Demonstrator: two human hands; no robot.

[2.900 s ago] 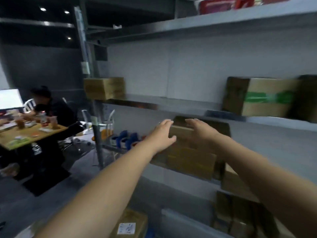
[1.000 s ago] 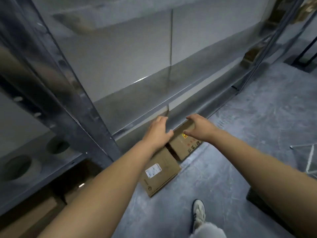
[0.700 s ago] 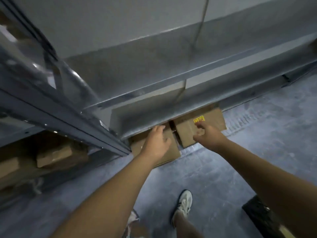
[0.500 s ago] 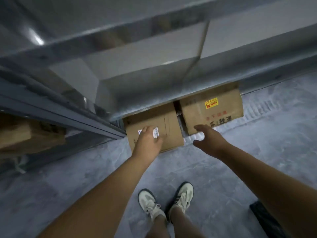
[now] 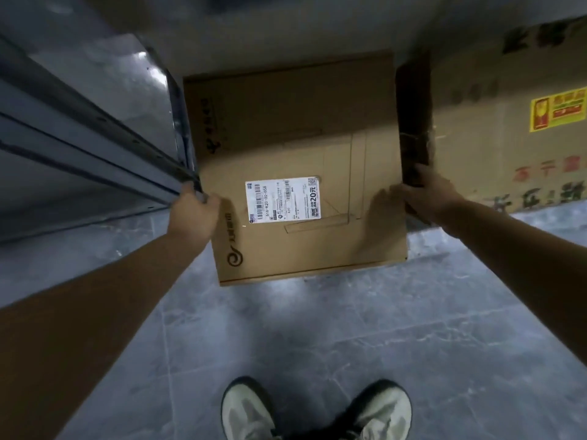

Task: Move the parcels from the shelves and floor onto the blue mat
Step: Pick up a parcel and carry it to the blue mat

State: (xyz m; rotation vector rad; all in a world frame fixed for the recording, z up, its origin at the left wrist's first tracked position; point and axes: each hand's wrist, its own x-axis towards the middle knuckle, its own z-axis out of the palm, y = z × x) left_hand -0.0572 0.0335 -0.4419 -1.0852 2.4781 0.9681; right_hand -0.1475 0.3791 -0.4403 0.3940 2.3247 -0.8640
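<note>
Left hand [image 5: 193, 214] and right hand [image 5: 424, 195] are clamping opposite side edges of the flat brown cardboard parcel with white label [image 5: 295, 154] between them, at floor level, partly under the grey metal shelf [image 5: 95, 160]. Half a second ago they were only reaching, so the pick-up is starting. Two parcels are showing: a second brown carton with yellow sticker [image 5: 508, 147] is sitting beyond the right hand. The blue mat isn't showing.

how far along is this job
Done: no moved parcels in view. In hand: left hand and right hand grip the sides of the labelled box, half under the shelf. Left: lift it out and carry it off, then the stickered box beside it.
</note>
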